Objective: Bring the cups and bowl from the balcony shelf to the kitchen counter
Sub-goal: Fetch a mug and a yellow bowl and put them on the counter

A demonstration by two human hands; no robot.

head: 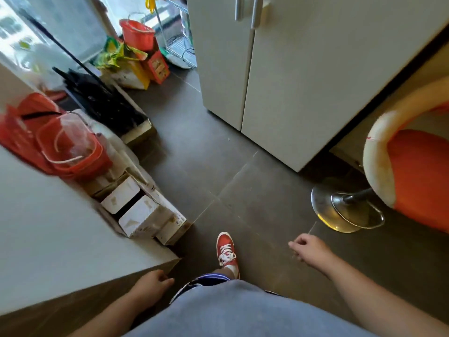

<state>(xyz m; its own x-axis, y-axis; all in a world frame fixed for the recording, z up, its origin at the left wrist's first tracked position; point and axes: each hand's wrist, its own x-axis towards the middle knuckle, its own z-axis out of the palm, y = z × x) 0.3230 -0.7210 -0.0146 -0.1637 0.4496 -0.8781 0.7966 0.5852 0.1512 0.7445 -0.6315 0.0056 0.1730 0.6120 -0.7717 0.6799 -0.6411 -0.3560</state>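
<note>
No cups or bowl show in the head view. My left hand (151, 284) hangs low beside the corner of a white counter (48, 227), fingers curled loosely, holding nothing. My right hand (306, 248) swings out over the dark tiled floor (206, 152), fingers loosely curled and empty. A wire shelf rack (181, 45) stands far ahead by the glass balcony door, too blurred to tell what it holds.
A tall white cabinet (291, 81) stands ahead on the right. An orange stool (413, 166) with a chrome base (347, 210) is at the right. Boxes (143, 215), red baskets (70, 147) and bags line the left side. A red bucket (137, 34) sits near the door.
</note>
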